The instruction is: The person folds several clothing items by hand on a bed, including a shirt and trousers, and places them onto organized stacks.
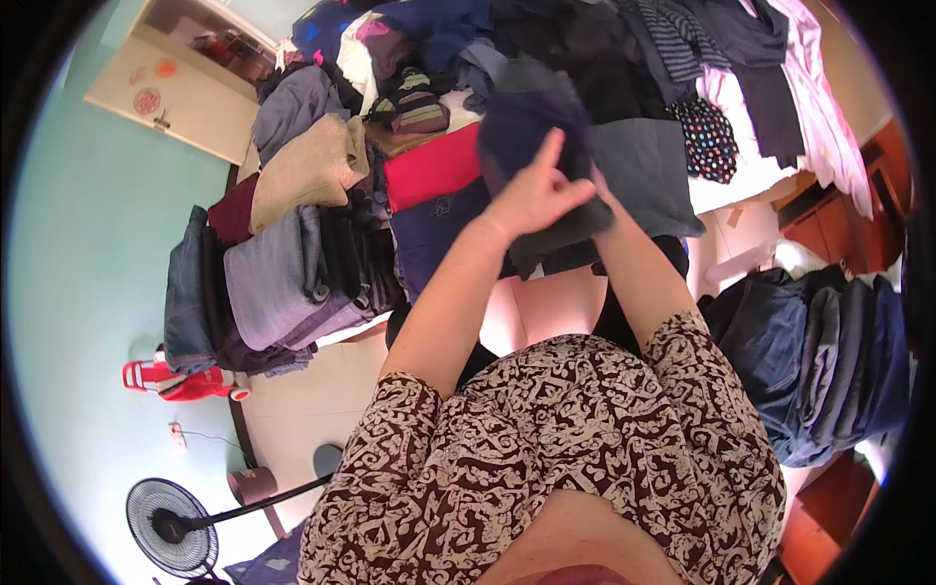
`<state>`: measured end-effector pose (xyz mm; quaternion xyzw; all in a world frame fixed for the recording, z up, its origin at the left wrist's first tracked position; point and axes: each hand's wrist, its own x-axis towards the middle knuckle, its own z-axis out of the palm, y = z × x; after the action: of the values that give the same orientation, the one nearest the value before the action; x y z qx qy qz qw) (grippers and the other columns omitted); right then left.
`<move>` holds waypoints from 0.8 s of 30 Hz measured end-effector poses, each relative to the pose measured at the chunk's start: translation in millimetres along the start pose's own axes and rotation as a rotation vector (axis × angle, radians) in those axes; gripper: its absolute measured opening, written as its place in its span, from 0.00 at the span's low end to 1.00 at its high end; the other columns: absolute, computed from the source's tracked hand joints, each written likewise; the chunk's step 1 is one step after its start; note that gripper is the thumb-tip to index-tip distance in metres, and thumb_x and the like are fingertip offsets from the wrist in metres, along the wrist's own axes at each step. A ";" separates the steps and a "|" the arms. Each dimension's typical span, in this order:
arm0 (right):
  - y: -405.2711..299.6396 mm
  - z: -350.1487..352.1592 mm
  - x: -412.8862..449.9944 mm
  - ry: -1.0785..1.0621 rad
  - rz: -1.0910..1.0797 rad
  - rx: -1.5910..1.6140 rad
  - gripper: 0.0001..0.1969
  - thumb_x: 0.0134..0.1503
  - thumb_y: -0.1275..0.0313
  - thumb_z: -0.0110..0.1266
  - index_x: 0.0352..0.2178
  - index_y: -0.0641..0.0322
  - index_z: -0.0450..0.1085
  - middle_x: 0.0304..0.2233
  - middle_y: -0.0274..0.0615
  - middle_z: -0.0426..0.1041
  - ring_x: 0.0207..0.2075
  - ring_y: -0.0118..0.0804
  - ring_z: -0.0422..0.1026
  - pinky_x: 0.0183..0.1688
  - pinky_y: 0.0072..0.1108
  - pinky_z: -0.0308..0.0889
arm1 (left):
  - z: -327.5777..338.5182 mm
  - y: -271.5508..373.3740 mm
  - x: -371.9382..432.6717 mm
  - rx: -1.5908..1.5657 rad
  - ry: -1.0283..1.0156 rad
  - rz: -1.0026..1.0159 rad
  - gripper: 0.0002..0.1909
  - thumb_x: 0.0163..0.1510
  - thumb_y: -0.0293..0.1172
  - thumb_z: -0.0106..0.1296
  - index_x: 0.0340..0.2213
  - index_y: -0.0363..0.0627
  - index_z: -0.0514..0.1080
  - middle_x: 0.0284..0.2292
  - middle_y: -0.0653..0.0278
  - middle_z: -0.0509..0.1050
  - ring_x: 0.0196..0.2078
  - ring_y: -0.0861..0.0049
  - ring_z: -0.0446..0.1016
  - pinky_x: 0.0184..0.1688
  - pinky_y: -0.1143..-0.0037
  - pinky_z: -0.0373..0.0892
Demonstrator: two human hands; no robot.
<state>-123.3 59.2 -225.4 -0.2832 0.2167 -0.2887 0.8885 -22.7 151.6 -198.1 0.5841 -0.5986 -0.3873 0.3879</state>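
A dark navy garment (530,121), blurred and folded over, is in front of me above the clothes-covered surface. My left hand (537,194) lies over its near part with the index finger and thumb stretched apart; its other fingers are hard to make out. At the garment's right edge, my right hand (601,186) grips the cloth and is mostly hidden behind it. Just left of the garment are a folded red cloth (431,167) and a navy cloth (439,234) below it. A flat dark grey garment (640,161) lies to the right.
Stacked folded trousers (270,285) and a beige garment (307,164) stand at the left. Loose dark clothes (585,44) heap along the back. More folded jeans (775,351) are piled at my right. A pedestal fan (173,526) and a red toy (190,382) are on the far left.
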 end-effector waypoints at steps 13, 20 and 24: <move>-54.9 -142.8 14.3 0.175 0.096 -0.095 0.40 0.55 0.38 0.43 0.59 0.56 0.57 0.56 0.42 0.64 0.55 0.40 0.64 0.56 0.34 0.62 | 26.1 -99.5 -63.2 0.133 0.381 -0.373 0.17 0.56 0.39 0.52 0.40 0.35 0.71 0.27 0.60 0.74 0.28 0.78 0.73 0.33 0.77 0.70; -42.0 -105.8 -17.6 0.162 0.266 -0.474 0.16 0.49 0.68 0.59 0.36 0.69 0.72 0.34 0.48 0.75 0.36 0.42 0.75 0.40 0.31 0.72 | 30.8 -99.6 -44.0 -0.173 0.306 -0.585 0.38 0.53 0.53 0.53 0.50 0.27 0.62 0.43 0.48 0.71 0.42 0.67 0.73 0.41 0.73 0.71; -34.0 -115.4 -20.5 0.218 0.285 -0.288 0.09 0.48 0.74 0.57 0.30 0.72 0.72 0.28 0.49 0.75 0.29 0.42 0.76 0.35 0.30 0.74 | 32.3 -84.4 -31.1 -0.313 0.426 -0.562 0.43 0.46 0.49 0.61 0.53 0.27 0.59 0.48 0.45 0.69 0.48 0.62 0.72 0.47 0.71 0.69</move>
<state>-215.1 5.8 -285.6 -0.3409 0.3882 -0.1553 0.8420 -18.1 181.6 -288.7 0.7263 -0.2549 -0.4353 0.4670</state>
